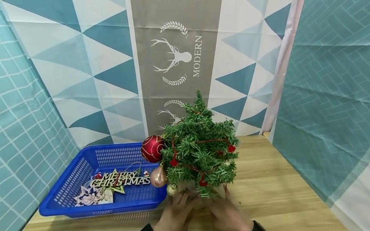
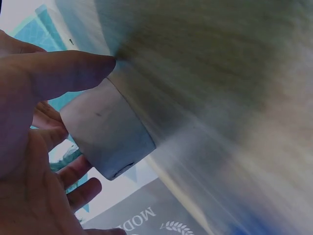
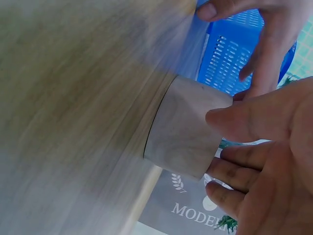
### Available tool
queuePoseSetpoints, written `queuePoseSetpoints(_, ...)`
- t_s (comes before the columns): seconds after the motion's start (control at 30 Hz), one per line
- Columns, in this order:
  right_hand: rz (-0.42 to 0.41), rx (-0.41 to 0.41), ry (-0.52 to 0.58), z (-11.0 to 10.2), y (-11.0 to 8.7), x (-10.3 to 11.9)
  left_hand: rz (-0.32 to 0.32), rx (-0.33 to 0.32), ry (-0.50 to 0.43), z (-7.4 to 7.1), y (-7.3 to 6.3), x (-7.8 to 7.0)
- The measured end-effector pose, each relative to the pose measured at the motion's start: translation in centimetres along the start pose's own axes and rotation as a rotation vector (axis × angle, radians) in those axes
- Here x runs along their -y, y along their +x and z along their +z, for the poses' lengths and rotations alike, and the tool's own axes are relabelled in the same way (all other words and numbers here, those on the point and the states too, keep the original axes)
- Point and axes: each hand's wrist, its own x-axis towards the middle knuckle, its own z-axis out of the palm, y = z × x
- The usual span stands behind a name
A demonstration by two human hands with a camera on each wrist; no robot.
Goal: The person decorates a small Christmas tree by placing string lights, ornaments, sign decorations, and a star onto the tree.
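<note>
A small green Christmas tree (image 1: 202,145) stands upright on a pale wood-grained base (image 3: 188,127), hung with a red bauble (image 1: 152,149), a pinkish pear-shaped bauble (image 1: 158,177) and a small gold bauble (image 1: 172,189). A red string with little red pendants winds round it. My right hand (image 1: 228,213) holds the base, thumb on its near face and fingers on the far side. On the left, my left hand (image 1: 175,214) is beside the base, fingers fairly straight alongside it and thumb (image 2: 73,73) spread apart. Branches partly hide the base in the head view.
A blue plastic basket (image 1: 55,200) stands left of the tree on the wooden table (image 1: 268,184). In it lie a "Merry Christmas" sign (image 1: 121,179), a snowflake ornament (image 1: 87,196) and a star. Patterned cloths (image 1: 177,9) hang around the table.
</note>
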Motion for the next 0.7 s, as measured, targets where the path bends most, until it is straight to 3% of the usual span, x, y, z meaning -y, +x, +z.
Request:
queuePoseSetpoints(0.1, -0.012, -0.019, -0.057, -0.06, -0.07, 0.13, -0.013, 0.057, 0.059, 0.41, -0.19, 0.12)
queuePoseSetpoints(0.17, -0.007, -0.016, -0.084, -0.09, -0.03, 0.25, -0.028, 0.100, 0.035, 0.60, -0.38, 0.20)
queuePoseSetpoints(0.3, 0.022, -0.002, -0.058, -0.03, -0.11, 0.40, -0.057, 0.153, -0.033, 0.74, -0.58, 0.27)
queuePoseSetpoints(0.5, 0.032, 0.020, 0.024, 0.22, -0.38, 0.42, -0.068, 0.223, -0.018, 0.38, -0.46, 0.24)
queuePoseSetpoints(0.7, 0.056, 0.077, 0.003, 0.26, -0.36, 0.92, -0.087, 0.260, -0.075, 0.24, -0.59, 0.59)
